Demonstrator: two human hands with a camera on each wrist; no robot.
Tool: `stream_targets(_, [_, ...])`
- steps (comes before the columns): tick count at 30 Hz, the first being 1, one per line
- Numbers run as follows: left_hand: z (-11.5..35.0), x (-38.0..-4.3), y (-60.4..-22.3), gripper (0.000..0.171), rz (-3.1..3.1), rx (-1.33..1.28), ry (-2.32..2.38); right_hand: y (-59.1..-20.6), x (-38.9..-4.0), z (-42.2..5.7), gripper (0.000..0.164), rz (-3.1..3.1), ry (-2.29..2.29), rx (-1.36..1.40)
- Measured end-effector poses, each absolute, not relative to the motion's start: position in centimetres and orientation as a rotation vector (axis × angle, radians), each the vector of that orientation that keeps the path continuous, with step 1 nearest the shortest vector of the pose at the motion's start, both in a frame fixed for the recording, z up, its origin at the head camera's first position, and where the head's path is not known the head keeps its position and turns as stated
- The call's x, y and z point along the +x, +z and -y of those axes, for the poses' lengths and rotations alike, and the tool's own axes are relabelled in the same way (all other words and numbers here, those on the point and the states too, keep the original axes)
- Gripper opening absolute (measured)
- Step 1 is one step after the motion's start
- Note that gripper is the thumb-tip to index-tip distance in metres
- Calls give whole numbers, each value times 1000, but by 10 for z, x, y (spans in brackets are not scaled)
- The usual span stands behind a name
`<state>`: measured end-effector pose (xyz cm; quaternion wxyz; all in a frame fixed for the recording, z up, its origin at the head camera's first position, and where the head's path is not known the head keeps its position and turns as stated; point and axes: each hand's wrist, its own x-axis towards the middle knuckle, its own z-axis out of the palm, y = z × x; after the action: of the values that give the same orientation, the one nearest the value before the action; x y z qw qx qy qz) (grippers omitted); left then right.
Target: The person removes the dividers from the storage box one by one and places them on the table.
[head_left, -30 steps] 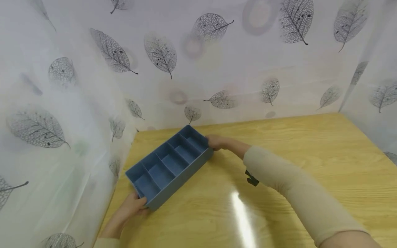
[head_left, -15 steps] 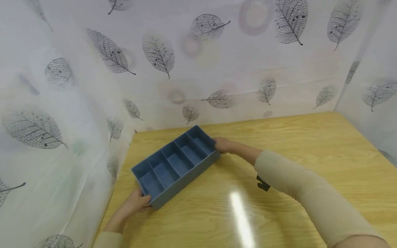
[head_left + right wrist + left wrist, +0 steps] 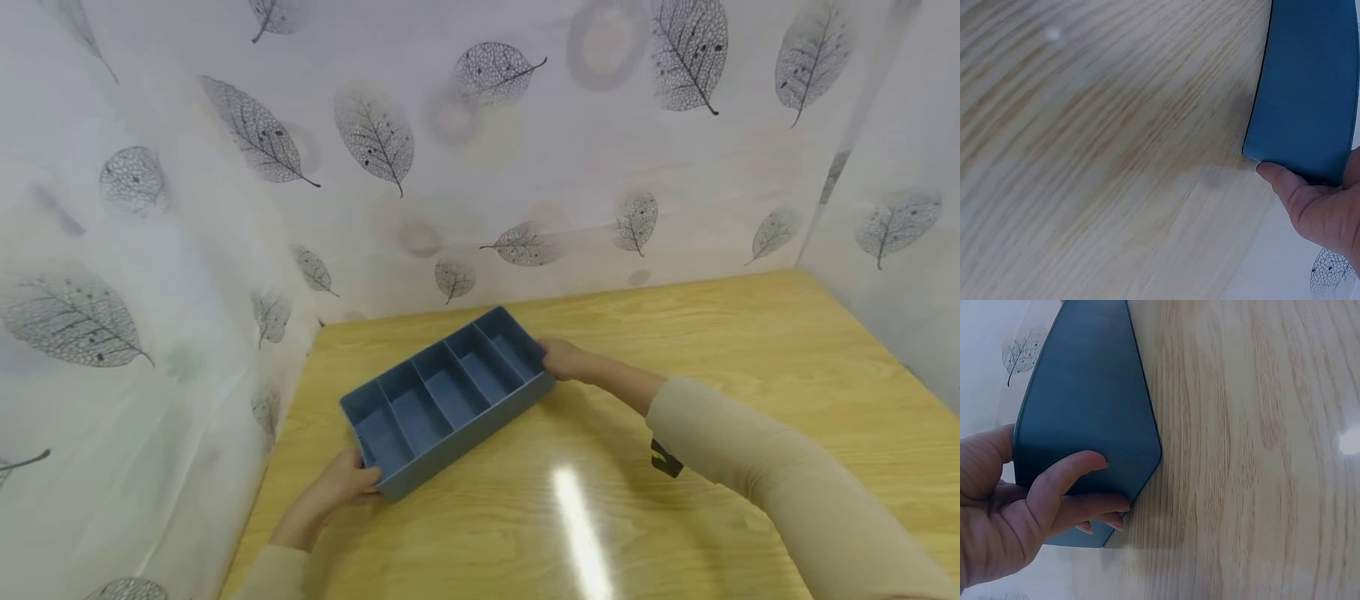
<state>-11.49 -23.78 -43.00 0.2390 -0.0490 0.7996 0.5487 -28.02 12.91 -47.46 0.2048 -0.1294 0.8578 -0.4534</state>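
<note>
The blue box (image 3: pixel 465 437) lies between the two hands, its long body spanning the gap from one set of fingers to the other. The left hand (image 3: pixel 337 483) grips the nearer end: its thumb (image 3: pixel 369 477) comes over the rim, while the curled fingers (image 3: pixel 1094 508) press the outside of the end wall, some reaching down to its lower edge. The right hand (image 3: pixel 567 361) grasps the opposite, farther end, with one finger stretched along to a lower corner in the right wrist view; how its other fingers lie is hidden.

Between the fingers, four dividers split the box into five compartments, facing upward. The box slants, its right-hand end farther from the person than its left-hand end. Beneath the fingers and the box spreads the wood-grain bench (image 3: pixel 735 333); whether the box's underside touches it, I cannot tell. Beyond the right fingers rises a white sheet (image 3: pixel 570 158) printed with leaves.
</note>
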Motion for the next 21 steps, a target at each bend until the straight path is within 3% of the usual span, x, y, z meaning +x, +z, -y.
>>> stream_targets(3, [234, -116, -431, 49, -2180, -95, 1476, -475, -267, -139, 35, -2450, -1224, -394])
stream_targets(4, [233, -116, -432, 47, -2184, -85, 1461, -450, -249, -135, 38, -2472, -1166, -348])
stream_targets(6, [232, -116, -432, 47, -2180, -65, 1441, -448, -240, -138, 42, -2499, -1138, -337])
stream_targets(11, [228, -122, -431, 47, -2159, 20, 1430, -447, -228, -148, 49, -2569, -1073, -333])
stream_targets(21, [214, -136, -429, 42, -2152, 158, 1392, -444, -203, -178, 48, -2668, -1086, -368])
